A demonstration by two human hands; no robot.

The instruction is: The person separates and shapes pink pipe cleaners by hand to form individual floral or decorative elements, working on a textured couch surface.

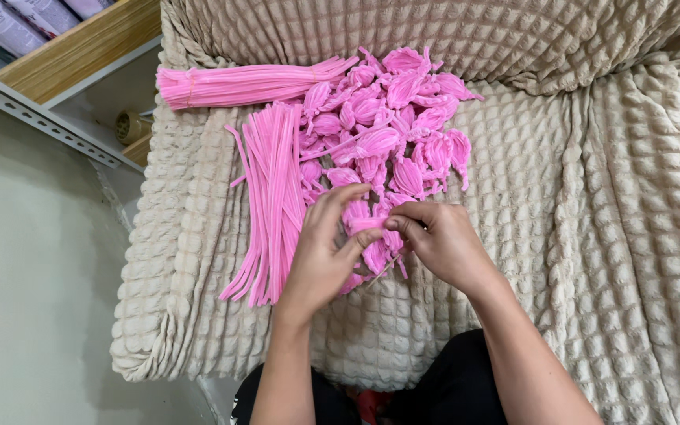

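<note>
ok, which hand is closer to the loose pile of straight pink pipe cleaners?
Left. The left hand sits right beside the loose pile of straight pipe cleaners, at its right edge. The right hand is farther right, below the heap of folded pink petals.

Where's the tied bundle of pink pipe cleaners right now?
Head view, upper left: the tied bundle lies crosswise on the beige cushion, above the loose pipe cleaners and left of the petal pile.

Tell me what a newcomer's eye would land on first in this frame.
A heap of bright pink folded petal shapes lies on a beige quilted cover. Loose pink fuzzy stems lie to its left, a tied bundle above them. Both hands, left and right, pinch one pink piece.
</note>
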